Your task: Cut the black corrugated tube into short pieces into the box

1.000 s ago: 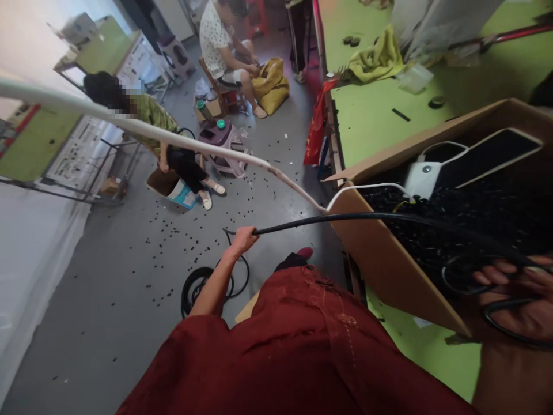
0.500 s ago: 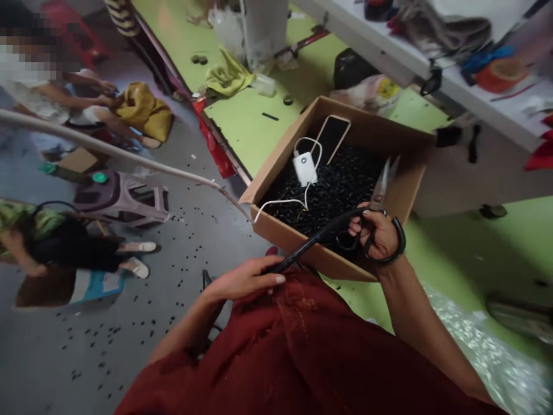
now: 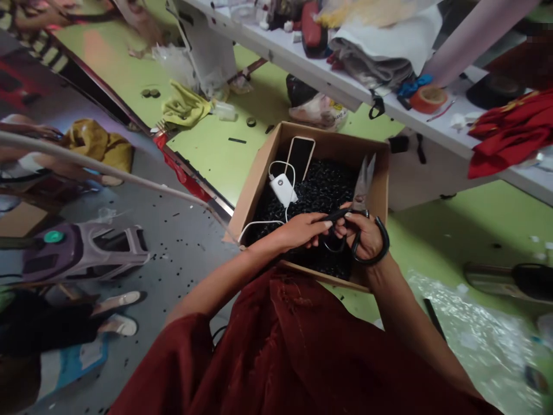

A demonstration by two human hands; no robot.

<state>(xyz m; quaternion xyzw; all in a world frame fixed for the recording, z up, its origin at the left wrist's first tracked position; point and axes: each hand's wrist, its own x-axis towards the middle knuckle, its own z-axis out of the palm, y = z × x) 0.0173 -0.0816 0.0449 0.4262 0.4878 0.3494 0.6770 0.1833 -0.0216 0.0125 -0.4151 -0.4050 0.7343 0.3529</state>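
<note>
My right hand [image 3: 364, 235] is closed around the black handles of a pair of scissors [image 3: 365, 180], whose metal blades point up and away from me over the cardboard box [image 3: 380, 196]. A black tube [image 3: 336, 215] runs between my two hands. Its near end sits at the fingers of my right hand. My left hand [image 3: 302, 229] is closed on the tube, close beside the right one. Below them, the box holds many small black pieces [image 3: 324, 184]. A phone [image 3: 300, 154] and a white power bank [image 3: 283, 189] with a white cable lie on the pieces.
A white table [image 3: 276, 52] with cloth and tape rolls stands beyond the box. Clear plastic wrap [image 3: 466, 328] lies on the green floor at right. At left are a purple-grey stool [image 3: 86, 251], other people, and a pale pole [image 3: 108, 161] slanting across.
My left hand has moved up and right along the black tube, from near my lap to beside my right hand. The view has shifted, showing more of the table.
</note>
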